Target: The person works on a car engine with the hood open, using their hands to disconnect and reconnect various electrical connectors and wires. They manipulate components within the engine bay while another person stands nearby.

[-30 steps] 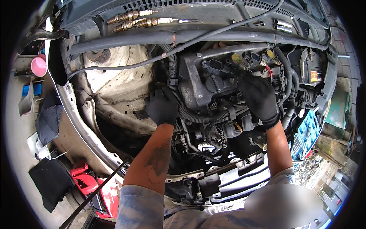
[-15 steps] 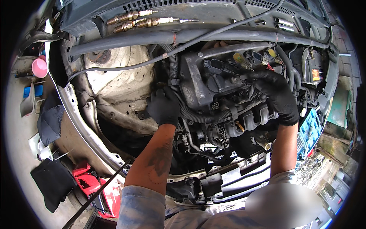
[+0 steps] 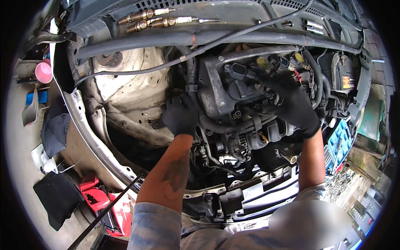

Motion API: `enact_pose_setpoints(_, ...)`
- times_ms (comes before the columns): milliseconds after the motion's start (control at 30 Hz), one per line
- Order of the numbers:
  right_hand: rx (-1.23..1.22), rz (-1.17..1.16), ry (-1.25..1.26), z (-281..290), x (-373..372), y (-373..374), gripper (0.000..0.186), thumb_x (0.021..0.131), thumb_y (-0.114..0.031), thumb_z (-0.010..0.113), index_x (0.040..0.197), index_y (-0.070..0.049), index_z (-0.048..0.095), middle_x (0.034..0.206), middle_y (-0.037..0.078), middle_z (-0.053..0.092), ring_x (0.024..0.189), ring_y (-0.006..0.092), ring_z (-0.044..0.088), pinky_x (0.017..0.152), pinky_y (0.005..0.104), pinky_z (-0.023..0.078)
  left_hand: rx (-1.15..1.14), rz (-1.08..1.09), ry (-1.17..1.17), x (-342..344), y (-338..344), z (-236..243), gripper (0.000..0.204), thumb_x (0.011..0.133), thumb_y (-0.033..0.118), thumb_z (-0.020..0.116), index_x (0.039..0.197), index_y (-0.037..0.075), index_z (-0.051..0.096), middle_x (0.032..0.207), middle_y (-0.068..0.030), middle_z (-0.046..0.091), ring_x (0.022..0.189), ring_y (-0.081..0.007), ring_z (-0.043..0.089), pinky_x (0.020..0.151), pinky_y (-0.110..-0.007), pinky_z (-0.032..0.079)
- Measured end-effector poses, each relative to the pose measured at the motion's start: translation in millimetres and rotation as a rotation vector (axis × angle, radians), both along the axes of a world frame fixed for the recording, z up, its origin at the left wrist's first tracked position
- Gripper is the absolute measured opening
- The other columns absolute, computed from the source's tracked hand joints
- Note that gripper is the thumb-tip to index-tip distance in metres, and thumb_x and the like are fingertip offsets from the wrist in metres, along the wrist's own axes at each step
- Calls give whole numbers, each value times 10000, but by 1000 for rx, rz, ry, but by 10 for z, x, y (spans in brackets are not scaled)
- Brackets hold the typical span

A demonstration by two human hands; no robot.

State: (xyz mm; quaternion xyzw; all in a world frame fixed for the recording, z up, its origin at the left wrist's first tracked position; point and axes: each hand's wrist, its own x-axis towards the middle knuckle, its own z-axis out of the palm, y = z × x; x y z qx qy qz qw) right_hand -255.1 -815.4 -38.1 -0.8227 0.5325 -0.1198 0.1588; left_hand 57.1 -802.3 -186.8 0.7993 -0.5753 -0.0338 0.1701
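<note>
My left hand [image 3: 180,114], in a black glove, is closed in a loose fist at the left side of the engine, beside the ribbed black hose [image 3: 192,75]. What its fingers grip, if anything, is hidden. Over the right half of the engine cover [image 3: 214,81], my right hand [image 3: 293,102], also black-gloved, is blurred, and its fingers merge with the dark parts beneath. Nearest to it are the black oil filler cap [image 3: 238,89], a black ignition coil [image 3: 235,71] and coil tops with yellow patches [image 3: 262,63].
Several spark plugs [image 3: 160,24] lie on the ledge behind a grey bar [image 3: 158,41]. Bolts [image 3: 287,23] and metal sockets [image 3: 313,27] lie farther right. A thin cable [image 3: 137,73] crosses the bay. The battery [image 3: 342,75] and a blue tool case [image 3: 338,143] stand at right.
My right hand has shifted slightly left and down across the engine cover and become blurred. My left hand stays beside the hose.
</note>
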Motion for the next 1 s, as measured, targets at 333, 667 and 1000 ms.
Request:
enact_pose_setpoints(333, -210, -164, 334, -314, 206, 56, 419, 762, -235, 838, 1135, -89, 714, 1091, 113, 619, 986, 339, 632, 815, 456, 533, 1, 3, -22, -27, -15, 2, 323, 969, 287, 551, 816, 45, 700, 860, -185, 716, 807, -448, 660, 670, -551, 537)
enact_pose_setpoints(667, -424, -21, 78, -268, 111, 175, 415, 758, -55, 700, 1169, -100, 734, 1153, 81, 667, 996, 296, 656, 815, 422, 557, 13, 5, 28, -29, -7, 36, 370, 987, 324, 520, 850, 35, 707, 794, -216, 714, 817, -475, 655, 740, -588, 515)
enact_pose_setpoints(1000, -34, -661, -527, -285, 280, 504, 204, 898, -16, 675, 1090, -37, 741, 917, 130, 732, 846, 213, 707, 765, 310, 538, 15, -10, -3, -40, -15, 10, 321, 969, 299, 554, 807, 57, 689, 902, -149, 723, 849, -431, 654, 661, -552, 529)
